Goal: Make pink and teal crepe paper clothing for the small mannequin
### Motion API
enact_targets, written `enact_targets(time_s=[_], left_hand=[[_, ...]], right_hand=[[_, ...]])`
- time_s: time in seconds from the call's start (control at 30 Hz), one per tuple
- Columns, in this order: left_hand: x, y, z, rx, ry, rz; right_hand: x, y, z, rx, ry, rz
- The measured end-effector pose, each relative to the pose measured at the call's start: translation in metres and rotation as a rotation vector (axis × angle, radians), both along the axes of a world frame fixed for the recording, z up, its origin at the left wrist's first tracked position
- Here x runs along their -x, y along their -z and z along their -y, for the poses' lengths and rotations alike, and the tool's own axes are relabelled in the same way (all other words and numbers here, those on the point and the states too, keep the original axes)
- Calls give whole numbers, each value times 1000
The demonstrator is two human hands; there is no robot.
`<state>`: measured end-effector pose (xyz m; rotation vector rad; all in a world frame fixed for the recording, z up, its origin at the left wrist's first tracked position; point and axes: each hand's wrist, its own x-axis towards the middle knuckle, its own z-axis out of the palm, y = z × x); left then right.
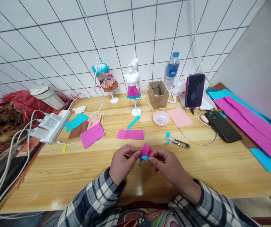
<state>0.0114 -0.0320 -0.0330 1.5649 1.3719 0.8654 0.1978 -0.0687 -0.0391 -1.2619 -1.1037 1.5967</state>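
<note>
Between my two hands is a small piece of magenta crepe paper (146, 149) with a blue strip (144, 158) along its lower edge. My left hand (123, 160) pinches its left side between thumb and forefinger. On the other side, my right hand (166, 162) pinches the right end near the blue strip. Just beyond my hands lies a flat magenta paper rectangle (130, 135), with a narrow blue paper strip (133, 122) behind it. Thread snips (177, 142) rest to the right of my hands, beside small blue scraps (167, 134).
Behind stand a mini dress form (132, 80) in a magenta skirt, another decorated form (105, 77), a cardboard box (158, 94), a pink bead bowl (161, 118) and a water bottle (172, 71). Phones (223, 126) and long paper sheets (251, 123) lie right; a power strip (52, 126) left.
</note>
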Motion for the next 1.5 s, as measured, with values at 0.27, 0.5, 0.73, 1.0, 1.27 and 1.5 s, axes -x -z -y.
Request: enact_targets(time_s=[0.27,0.5,0.73,1.0,1.27,1.5], left_hand=[[0,4,6,149,-72,39],[-3,-1,11,42,-13,-100],[14,11,5,282,-99,56],[27,-5,20,-141,97,-888],[30,11,0,-443,673,-826],[35,-10,-7,-320,445,-344]], right_hand=[[-10,0,0,23,-102,-32],[5,-2,-3,10,-27,73],[-28,3,-6,-12,-129,362],[-72,1,-17,-467,-222,1130],[-58,-43,-17,-655,-563,991],[-37,-55,-26,-731,-399,806]])
